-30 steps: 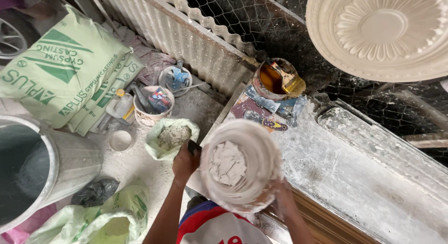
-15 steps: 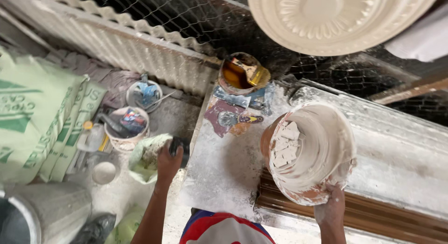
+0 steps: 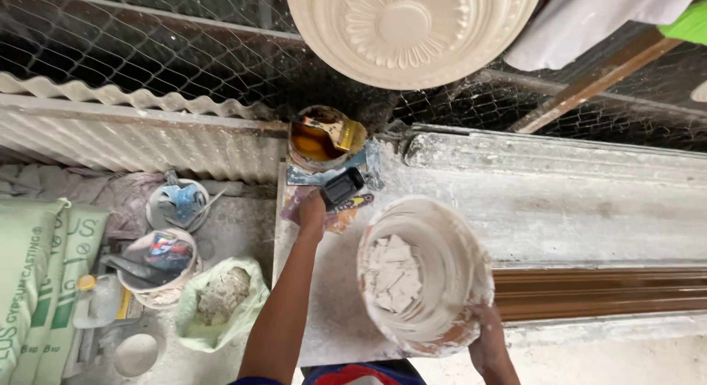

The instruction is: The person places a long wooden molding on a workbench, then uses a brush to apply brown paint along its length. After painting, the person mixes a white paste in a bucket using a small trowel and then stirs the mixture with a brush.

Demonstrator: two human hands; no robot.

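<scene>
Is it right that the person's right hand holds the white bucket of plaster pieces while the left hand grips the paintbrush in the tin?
Not quite. The head view shows the left hand on a black bottle; the paintbrush lies untouched in the tin. The right hand does hold the bucket.

— Any room for my fingers?
— Bare dusty surface (image 3: 589, 223) lies open to the right of your bucket (image 3: 423, 274).
— And ahead?
— The tin with a brush (image 3: 318, 138) and the black handle (image 3: 342, 186) crowd that corner.
</scene>
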